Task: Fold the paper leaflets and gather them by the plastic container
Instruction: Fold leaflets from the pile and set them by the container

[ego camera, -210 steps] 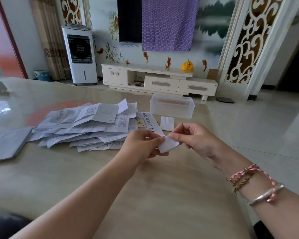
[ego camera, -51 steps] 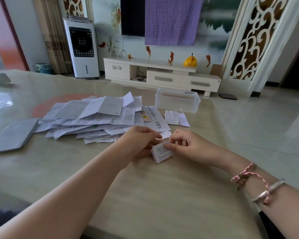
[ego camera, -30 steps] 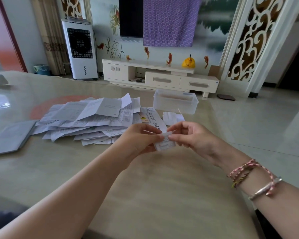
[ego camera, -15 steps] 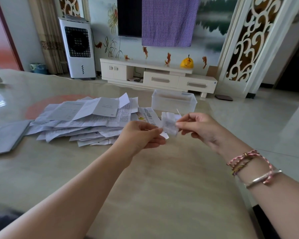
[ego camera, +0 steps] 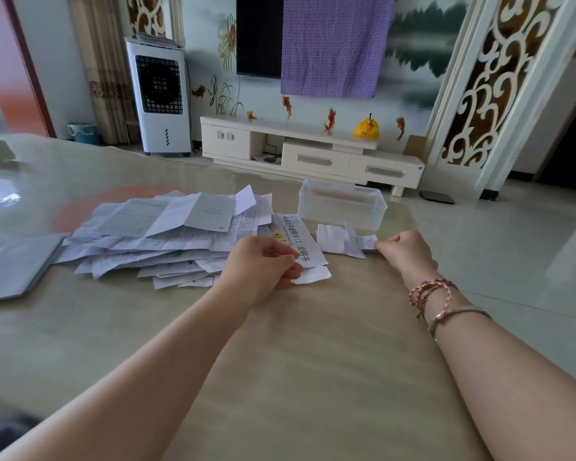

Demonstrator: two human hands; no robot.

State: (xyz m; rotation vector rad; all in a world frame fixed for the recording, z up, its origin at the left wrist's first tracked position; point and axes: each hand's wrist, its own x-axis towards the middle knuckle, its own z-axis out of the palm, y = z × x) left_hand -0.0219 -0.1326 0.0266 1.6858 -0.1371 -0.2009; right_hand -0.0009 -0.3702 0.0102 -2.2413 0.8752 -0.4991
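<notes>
Our right hand (ego camera: 404, 249) pinches a small folded white leaflet (ego camera: 366, 242), setting it with the others before the clear rectangular plastic container (ego camera: 341, 204). Our left hand (ego camera: 263, 267) grips the next printed white leaflet (ego camera: 298, 241) at the loose heap's (ego camera: 160, 234) near edge, likely readying the next fold.

White leaflets (ego camera: 167, 227), black print; clear plastic container (ego camera: 341, 206); beige table (ego camera: 280, 361) — upper centre, purple cloth (ego camera: 333, 44), perhaps finely dotted.
</notes>
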